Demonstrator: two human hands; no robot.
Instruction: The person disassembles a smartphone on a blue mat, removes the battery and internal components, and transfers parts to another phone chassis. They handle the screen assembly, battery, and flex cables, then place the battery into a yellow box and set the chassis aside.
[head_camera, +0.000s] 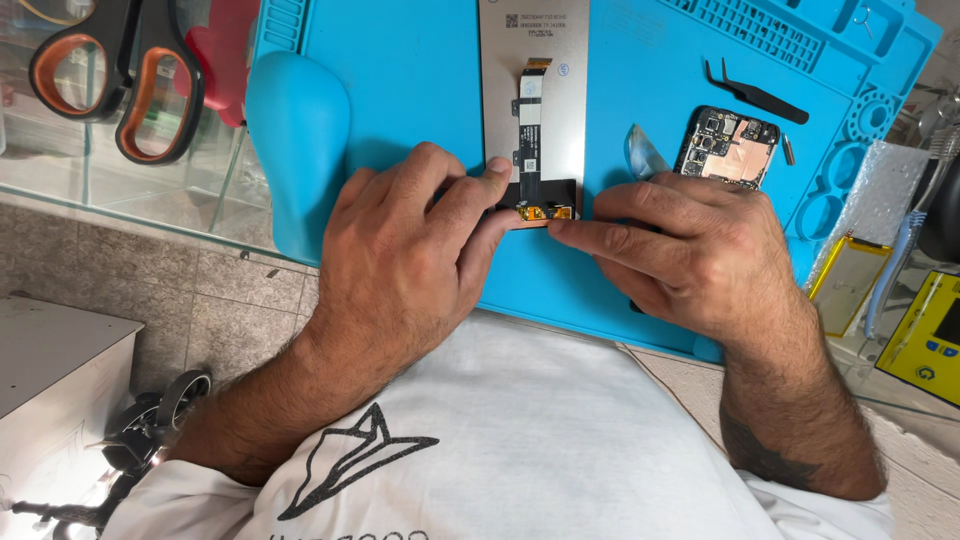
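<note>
A blue silicone work mat (420, 70) covers the surface. On it lies a grey phone display panel (500, 90), back side up, with a flex cable (530, 120) running down its middle. The left hand (400, 260) and right hand (690, 245) both pinch the panel's near edge at the gold connector (545, 212). A bare phone board (728, 147) and black tweezers (755, 97) lie just right of the panel.

Orange-handled scissors (118, 75), black tweezers (755, 95), an opened phone body (728, 147) and a yellow battery (848, 282) lie nearby.
</note>
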